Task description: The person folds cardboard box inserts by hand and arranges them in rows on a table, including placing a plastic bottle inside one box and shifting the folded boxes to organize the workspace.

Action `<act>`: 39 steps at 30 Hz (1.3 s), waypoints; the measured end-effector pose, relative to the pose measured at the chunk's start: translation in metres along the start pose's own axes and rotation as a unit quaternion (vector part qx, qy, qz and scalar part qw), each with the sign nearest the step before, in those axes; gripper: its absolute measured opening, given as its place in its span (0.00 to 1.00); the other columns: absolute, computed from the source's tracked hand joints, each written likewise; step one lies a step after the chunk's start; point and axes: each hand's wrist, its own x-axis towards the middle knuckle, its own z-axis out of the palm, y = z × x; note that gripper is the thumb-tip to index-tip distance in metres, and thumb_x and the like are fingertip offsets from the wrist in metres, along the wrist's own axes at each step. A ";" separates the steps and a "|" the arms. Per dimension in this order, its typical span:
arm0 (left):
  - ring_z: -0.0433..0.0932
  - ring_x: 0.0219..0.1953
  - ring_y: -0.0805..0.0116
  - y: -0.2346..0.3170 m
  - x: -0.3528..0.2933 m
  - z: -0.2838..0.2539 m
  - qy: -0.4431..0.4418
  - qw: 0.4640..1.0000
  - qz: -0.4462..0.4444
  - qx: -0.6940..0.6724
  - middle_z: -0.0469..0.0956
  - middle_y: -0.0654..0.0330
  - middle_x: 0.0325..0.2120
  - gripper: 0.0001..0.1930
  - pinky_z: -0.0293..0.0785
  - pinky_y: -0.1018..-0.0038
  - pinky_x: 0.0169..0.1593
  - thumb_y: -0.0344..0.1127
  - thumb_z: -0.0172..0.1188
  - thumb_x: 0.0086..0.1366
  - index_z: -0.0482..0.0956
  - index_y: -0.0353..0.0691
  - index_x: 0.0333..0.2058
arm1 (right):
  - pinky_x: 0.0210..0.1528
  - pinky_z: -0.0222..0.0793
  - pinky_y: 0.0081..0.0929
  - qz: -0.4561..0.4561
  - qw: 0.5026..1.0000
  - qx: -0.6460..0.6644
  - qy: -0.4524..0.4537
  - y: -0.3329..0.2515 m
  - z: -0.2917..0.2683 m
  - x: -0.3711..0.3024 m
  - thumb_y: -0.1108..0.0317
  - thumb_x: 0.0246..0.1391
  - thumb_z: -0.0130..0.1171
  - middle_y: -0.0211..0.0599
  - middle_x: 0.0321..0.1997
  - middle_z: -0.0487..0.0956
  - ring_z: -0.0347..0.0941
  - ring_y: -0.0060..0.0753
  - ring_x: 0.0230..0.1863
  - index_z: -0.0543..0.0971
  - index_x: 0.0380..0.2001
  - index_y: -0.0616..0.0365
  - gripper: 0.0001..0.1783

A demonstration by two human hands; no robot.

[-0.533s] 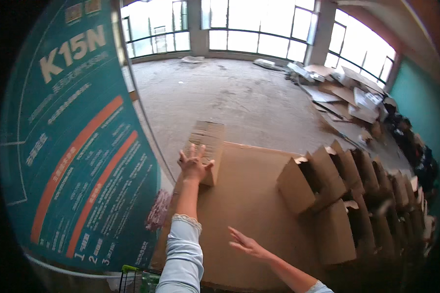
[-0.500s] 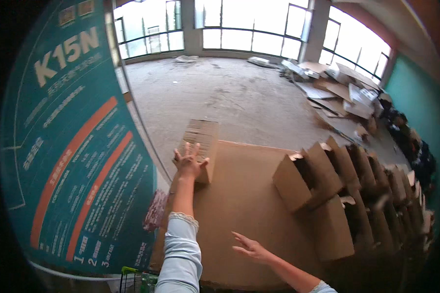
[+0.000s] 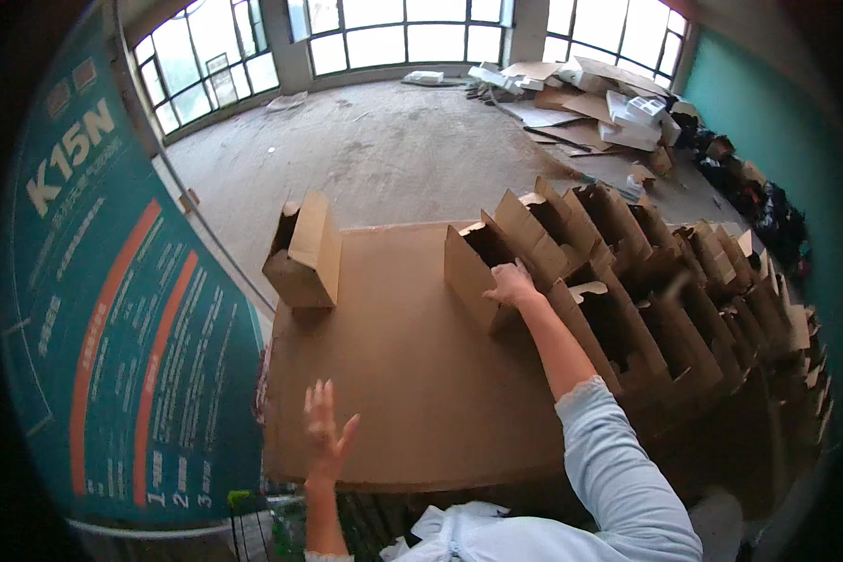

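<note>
My left hand point(image 3: 324, 433) is raised above the near left part of the cardboard-covered surface point(image 3: 393, 393), fingers apart, holding nothing. At the front left end of a cluster of open-topped cardboard boxes, my right hand point(image 3: 512, 283) has its fingers curled over the upper edge of one cardboard box point(image 3: 468, 286). That box stands upright, and its inside is dark. Alone at the far left corner of the surface stands another cardboard box point(image 3: 317, 253), its opening showing at the upper left.
Several open boxes point(image 3: 618, 323) stand packed in rows on the right. A green printed banner point(image 3: 131, 328) rises along the left side. Beyond the surface, scrap cardboard and white foam point(image 3: 618, 117) lie heaped on the floor, with dark bags point(image 3: 759, 206) by the green wall.
My left hand has left the far left box, which now shows an open top, and drawn back toward me. My right hand has reached forward onto a box in the cluster. The view has shifted right.
</note>
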 end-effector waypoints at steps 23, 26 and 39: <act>0.65 0.60 0.50 -0.233 -0.583 0.025 -0.173 0.594 -0.769 0.159 0.63 0.48 0.60 0.58 0.65 0.56 0.61 0.63 0.73 0.39 0.55 0.43 0.65 | 0.65 0.49 0.43 -0.358 0.933 -0.037 -0.010 -0.124 0.022 -0.284 0.70 0.43 0.61 0.33 0.22 0.79 0.75 0.34 0.36 0.82 0.19 0.47 0.05; 0.60 0.63 0.49 -0.196 -0.519 0.024 -0.199 0.596 -0.748 0.212 0.58 0.48 0.63 0.63 0.63 0.56 0.63 0.62 0.77 0.35 0.51 0.43 0.67 | 0.64 0.50 0.43 -0.307 0.951 -0.043 -0.016 -0.113 0.034 -0.291 0.70 0.45 0.61 0.34 0.21 0.78 0.75 0.34 0.34 0.83 0.19 0.48 0.06; 0.76 0.47 0.47 -0.216 -0.559 0.011 -0.181 0.720 -0.665 0.088 0.75 0.45 0.48 0.36 0.74 0.57 0.48 0.47 0.68 0.53 0.65 0.38 0.58 | 0.66 0.49 0.43 -0.354 0.935 0.004 0.009 -0.118 0.040 -0.285 0.69 0.44 0.63 0.34 0.20 0.78 0.74 0.37 0.32 0.81 0.17 0.50 0.05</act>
